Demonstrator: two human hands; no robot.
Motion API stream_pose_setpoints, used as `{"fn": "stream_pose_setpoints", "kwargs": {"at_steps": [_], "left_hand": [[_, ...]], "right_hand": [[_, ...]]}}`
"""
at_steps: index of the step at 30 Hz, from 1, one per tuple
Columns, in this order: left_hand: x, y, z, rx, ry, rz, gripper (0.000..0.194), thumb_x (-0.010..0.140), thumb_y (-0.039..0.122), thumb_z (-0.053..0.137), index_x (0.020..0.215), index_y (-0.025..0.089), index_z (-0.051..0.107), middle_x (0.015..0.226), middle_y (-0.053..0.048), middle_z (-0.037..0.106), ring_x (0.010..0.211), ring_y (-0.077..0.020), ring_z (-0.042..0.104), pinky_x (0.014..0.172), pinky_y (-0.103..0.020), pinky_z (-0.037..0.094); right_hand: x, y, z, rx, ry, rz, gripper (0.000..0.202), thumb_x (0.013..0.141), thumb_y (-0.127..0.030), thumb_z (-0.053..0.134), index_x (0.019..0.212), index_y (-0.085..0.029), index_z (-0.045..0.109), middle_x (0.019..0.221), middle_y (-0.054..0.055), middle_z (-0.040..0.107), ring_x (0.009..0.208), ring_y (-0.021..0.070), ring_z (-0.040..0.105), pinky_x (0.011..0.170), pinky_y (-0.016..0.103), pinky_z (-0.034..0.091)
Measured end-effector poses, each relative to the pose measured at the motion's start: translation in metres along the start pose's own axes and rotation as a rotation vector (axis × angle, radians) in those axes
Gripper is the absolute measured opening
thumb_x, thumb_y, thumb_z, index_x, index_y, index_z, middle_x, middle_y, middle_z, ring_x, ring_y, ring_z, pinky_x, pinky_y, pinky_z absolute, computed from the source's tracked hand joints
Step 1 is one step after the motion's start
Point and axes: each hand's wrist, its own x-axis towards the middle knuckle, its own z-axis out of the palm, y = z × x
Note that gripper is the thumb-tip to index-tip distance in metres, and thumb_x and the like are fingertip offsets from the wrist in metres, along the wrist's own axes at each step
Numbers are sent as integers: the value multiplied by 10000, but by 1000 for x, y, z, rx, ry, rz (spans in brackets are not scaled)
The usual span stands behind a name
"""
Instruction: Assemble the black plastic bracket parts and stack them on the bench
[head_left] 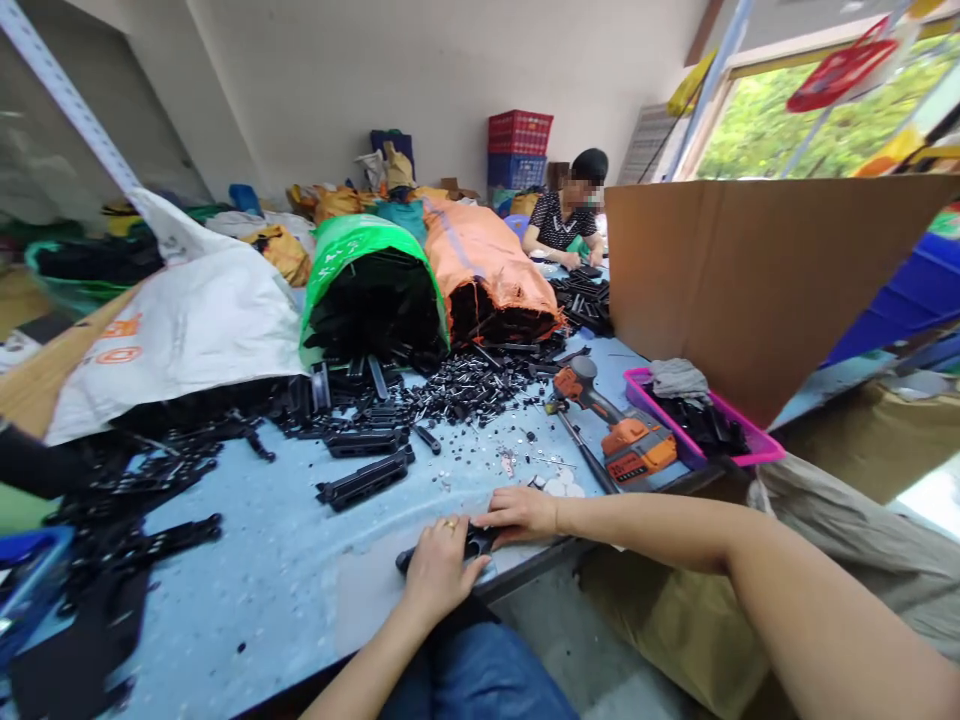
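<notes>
At the table's front edge, my left hand (pixel 441 572) is closed over a black plastic part (pixel 478 541) that lies on a pale sheet. From the right, my right hand (pixel 523 514) grips the other end of the same part with bent fingers. Much of the part is hidden under both hands, so its exact kind does not show. Two long black plastic assemblies (pixel 366 477) lie just beyond my hands. To the right rest an orange cordless drill (pixel 626 435) and a hammer-like tool with a black handle (pixel 592 455).
A white sack (pixel 195 320), a green sack (pixel 322 280) and an orange sack (pixel 487 245) spill black parts onto the blue table (pixel 247 560). Small screws and parts (pixel 472 385) form a pile. A pink tray (pixel 757 445) and a cardboard panel (pixel 735 280) stand right. A co-worker (pixel 562 220) sits behind.
</notes>
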Motion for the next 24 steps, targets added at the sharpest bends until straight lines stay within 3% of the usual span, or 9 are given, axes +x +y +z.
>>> {"fn": "stream_pose_setpoints", "kwargs": {"at_steps": [4, 7, 10, 13, 15, 17, 20, 22, 24], "left_hand": [[-8, -6, -4, 140, 10, 69, 461, 846, 325, 508, 1251, 122, 425, 1137, -146, 556, 999, -271, 523, 816, -399, 421], [-16, -24, -17, 177, 42, 42, 321, 894, 340, 395, 1035, 112, 573, 925, -131, 621, 835, -247, 567, 686, -350, 441], [-29, -36, -48, -21, 151, 34, 497, 932, 384, 212, 692, 156, 582, 644, -85, 582, 620, -185, 546, 558, -292, 407], [-47, -24, -79, -404, 279, 42, 571, 935, 406, 125, 599, 194, 535, 508, -36, 490, 492, -142, 481, 498, -278, 370], [-57, -8, -86, -609, 405, -21, 589, 929, 433, 106, 592, 210, 534, 484, -29, 473, 476, -141, 476, 491, -286, 384], [-61, 4, -79, -684, 587, -71, 614, 919, 456, 78, 648, 220, 575, 563, -58, 546, 556, -165, 537, 534, -310, 438], [-59, -6, -57, -550, 812, -47, 582, 918, 460, 94, 1014, 215, 613, 859, -111, 638, 817, -217, 597, 672, -358, 493], [-56, -29, -48, -360, 763, -42, 579, 914, 487, 115, 1257, 193, 477, 991, -134, 622, 916, -233, 584, 724, -365, 494], [-54, -58, -43, -156, 600, -82, 598, 896, 538, 170, 1313, 190, 421, 1011, -143, 606, 938, -242, 572, 748, -370, 491]], "right_hand": [[5, 4, -3, -172, -17, 122, 550, 811, -617, 440, 1054, -148, 592, 765, 71, 581, 678, 167, 509, 597, 271, 386], [16, -8, -8, -181, 77, 210, 610, 773, -716, 358, 692, -156, 589, 589, 48, 521, 566, 159, 471, 523, 266, 344], [39, -34, -29, 89, 144, 196, 609, 820, -695, 261, 607, -194, 533, 549, 40, 500, 532, 149, 473, 507, 265, 339], [72, -68, -43, 535, 214, 182, 645, 840, -682, 120, 621, -223, 517, 520, 36, 485, 531, 155, 502, 537, 283, 386], [99, -88, -30, 763, 371, 244, 671, 826, -686, 46, 727, -232, 530, 570, 47, 506, 553, 169, 521, 566, 306, 428], [128, -101, 1, 856, 642, 331, 663, 831, -658, 11, 979, -234, 498, 776, 95, 560, 674, 202, 557, 616, 345, 467], [169, -94, 53, 790, 966, 443, 464, 907, -473, 44, 1238, -261, 291, 1151, 154, 473, 944, 241, 543, 699, 391, 481], [189, -67, 68, 680, 924, 489, 355, 927, -384, 173, 1228, -263, 317, 1238, 146, 422, 1077, 255, 479, 798, 417, 458], [205, -21, 65, 542, 755, 533, 293, 898, -355, 362, 1161, -235, 404, 1243, 130, 438, 1146, 260, 417, 915, 427, 394]]}}
